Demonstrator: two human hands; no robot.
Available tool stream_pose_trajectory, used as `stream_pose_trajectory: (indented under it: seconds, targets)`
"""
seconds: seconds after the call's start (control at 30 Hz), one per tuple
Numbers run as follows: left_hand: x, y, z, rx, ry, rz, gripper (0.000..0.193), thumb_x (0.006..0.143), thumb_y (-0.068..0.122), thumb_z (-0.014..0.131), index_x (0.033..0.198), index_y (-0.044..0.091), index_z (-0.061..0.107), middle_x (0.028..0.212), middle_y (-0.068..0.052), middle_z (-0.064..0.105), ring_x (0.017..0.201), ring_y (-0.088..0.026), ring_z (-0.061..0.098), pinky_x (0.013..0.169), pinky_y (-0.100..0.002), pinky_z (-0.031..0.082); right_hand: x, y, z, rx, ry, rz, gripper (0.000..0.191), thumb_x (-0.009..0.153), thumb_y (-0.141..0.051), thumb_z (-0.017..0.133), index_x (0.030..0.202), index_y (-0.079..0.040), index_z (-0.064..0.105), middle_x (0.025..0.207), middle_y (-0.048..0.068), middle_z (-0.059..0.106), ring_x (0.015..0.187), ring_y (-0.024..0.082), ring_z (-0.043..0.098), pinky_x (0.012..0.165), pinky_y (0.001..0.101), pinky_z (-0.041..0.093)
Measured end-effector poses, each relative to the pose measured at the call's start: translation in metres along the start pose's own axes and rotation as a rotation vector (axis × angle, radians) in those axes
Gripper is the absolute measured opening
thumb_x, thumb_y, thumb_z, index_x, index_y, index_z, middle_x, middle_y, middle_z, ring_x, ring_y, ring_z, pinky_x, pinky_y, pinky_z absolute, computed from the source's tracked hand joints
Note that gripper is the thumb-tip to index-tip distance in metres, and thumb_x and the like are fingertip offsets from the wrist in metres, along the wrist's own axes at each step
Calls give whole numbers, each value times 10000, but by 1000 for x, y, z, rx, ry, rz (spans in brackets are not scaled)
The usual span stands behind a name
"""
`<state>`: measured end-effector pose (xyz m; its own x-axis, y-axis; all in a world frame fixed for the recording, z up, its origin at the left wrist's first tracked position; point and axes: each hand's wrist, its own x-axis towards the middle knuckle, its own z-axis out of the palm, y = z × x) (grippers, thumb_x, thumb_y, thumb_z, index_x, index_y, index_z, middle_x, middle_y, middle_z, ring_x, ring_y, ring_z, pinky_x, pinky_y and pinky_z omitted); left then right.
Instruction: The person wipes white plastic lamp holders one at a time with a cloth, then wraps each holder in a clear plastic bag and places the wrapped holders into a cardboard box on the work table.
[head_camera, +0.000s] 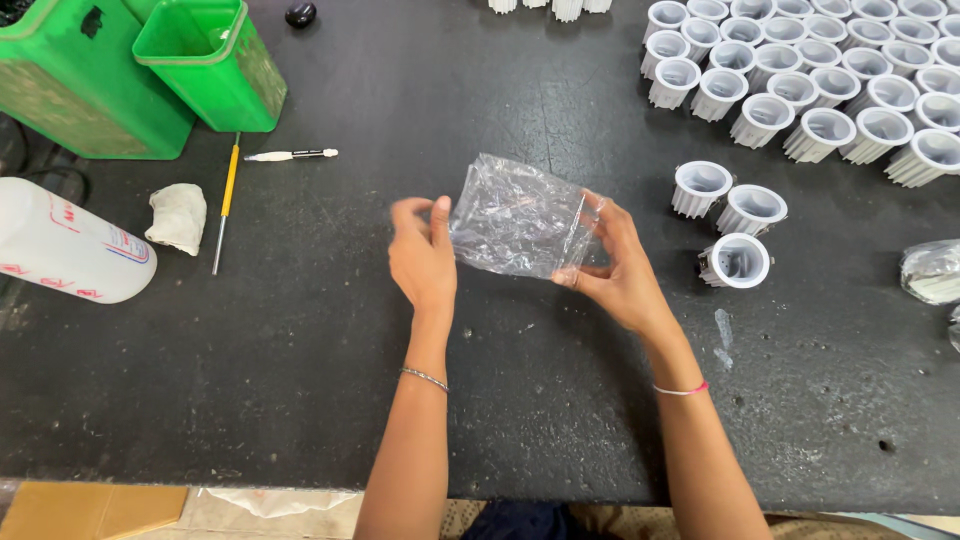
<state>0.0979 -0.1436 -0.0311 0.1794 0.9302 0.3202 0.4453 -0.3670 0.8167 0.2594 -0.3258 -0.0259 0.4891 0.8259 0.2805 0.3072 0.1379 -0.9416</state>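
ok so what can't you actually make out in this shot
Head view only:
- clear plastic bag: whether anything is inside, creases and glare hide it.
- green bins: tops cut off by the frame's upper edge.
- wrapped part: cut off by the right edge.
- left hand fingertips: behind the bag.

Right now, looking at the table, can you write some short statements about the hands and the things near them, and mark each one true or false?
1. Both hands hold the clear plastic bag above the black table. True.
2. The left hand holds the yellow-handled tool. False: the tool lies on the table, apart from the hand.
3. Three white ribbed cups stand just beside the right hand. True.
4. The green bins stand at the table's right end. False: they are at the far left.
5. The white bottle lies on its side. True.
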Motion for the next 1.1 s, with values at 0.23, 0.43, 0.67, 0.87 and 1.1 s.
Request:
stream_pose_trajectory:
  seconds: [0.23,0.43,0.67,0.87,1.1]
  targets:
    - [-34,42,5,-384,-265,429,595,804,280,846,1285,74,563,991,-98,567,879,-249,573,786,-384,518,-2,-1,8,-161,-20,-20,938,755,-57,865,1542,-144,363,1571,104,293,1436,281,398,857,362,600]
    - [-61,46,30,-142,-297,531,483,843,-49,637,1298,80,536,1077,-106,605,1025,-298,626,885,-434,512,-8,29,3,-504,166,-100,442,974,51,659,1372,-138,698,1499,21,604,1273,191,695,876,262,616]
    - [-52,34,28,-144,-175,523,199,868,-101,615,961,74,597,1138,-80,625,1034,-304,632,847,-417,508,6,55,-40,-853,554,-96,432,852,10,703,1271,71,620,1564,281,337,1247,422,550,951,405,533]
    - [-51,38,22,-81,-190,558,346,801,-113,618,1059,102,702,1347,-57,625,1073,-311,606,891,-406,518,9,65,-46,-959,524,-53,483,849,-21,755,1287,120,605,1484,267,431,1264,461,518,1047,480,456]
    - [-45,37,16,-15,-186,497,541,785,-117,607,1285,77,680,1442,-10,594,1053,-297,589,915,-384,528,-4,32,-17,-831,385,-155,226,906,-49,763,1120,-70,693,1212,122,659,1055,320,641,850,401,543]
